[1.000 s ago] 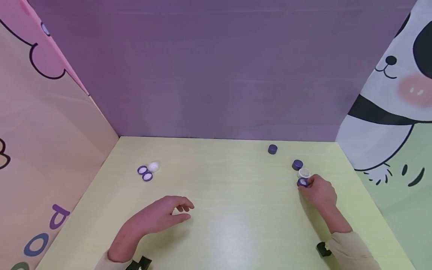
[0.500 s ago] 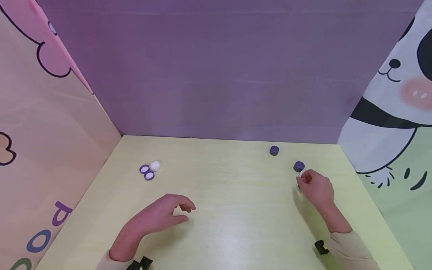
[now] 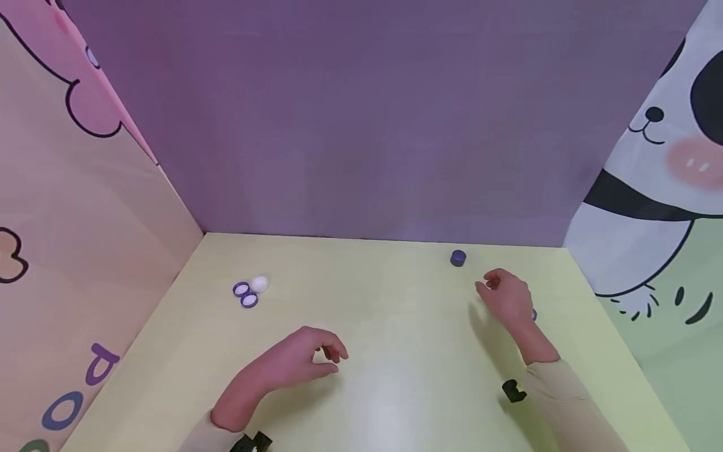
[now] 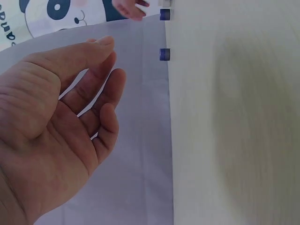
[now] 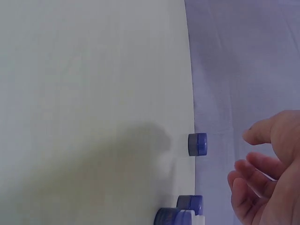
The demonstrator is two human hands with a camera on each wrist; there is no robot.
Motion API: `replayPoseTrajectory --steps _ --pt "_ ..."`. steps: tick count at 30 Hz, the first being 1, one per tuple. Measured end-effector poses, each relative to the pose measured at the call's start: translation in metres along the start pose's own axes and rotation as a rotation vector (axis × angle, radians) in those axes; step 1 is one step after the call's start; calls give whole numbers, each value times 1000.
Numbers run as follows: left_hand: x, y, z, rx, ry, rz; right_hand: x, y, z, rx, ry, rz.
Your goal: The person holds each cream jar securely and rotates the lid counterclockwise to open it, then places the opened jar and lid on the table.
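My right hand [image 3: 506, 300] hovers over the right side of the table with bent fingers and nothing in its grasp. Beyond it and to its left stands a lone purple bottle cap [image 3: 458, 258]. The hand covers most of a cap group in the head view; only the edge of one cap [image 3: 534, 314] shows. That group appears in the right wrist view as a purple cap [image 5: 190, 202], a nearer blue-purple cap [image 5: 169, 216] and a bit of white cap [image 5: 200, 220]. My left hand [image 3: 299, 356] hangs above the table, fingers loosely curved, holding nothing.
At the left lie two purple-rimmed caps [image 3: 241, 289] with pale insides, touching a white cap [image 3: 260, 284]. A purple wall [image 3: 361, 125] rises behind the table [image 3: 350, 282]. Printed panels stand at the left and right. Each wrist carries a black mount [image 3: 513, 391].
My right hand has let go of the purple-rimmed cap it pinched, lifted off the group and moved left toward the lone cap. The left hand has drifted slightly right.
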State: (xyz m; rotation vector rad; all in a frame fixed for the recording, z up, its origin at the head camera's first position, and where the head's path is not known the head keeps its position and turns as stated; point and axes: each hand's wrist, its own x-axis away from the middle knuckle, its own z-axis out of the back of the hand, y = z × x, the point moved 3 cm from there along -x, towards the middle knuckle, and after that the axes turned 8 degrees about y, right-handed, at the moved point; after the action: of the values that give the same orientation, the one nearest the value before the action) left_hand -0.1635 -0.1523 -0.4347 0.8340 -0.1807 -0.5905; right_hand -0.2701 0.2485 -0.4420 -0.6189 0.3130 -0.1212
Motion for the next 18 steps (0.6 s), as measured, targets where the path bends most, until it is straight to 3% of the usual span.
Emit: replayPoseTrajectory --steps 8,18 --pt "-18 -1 -18 55 6 22 -26 -8 -16 7 -25 -67" --pt "-39 -16 -35 66 14 26 -43 -10 -38 55 -84 -159"
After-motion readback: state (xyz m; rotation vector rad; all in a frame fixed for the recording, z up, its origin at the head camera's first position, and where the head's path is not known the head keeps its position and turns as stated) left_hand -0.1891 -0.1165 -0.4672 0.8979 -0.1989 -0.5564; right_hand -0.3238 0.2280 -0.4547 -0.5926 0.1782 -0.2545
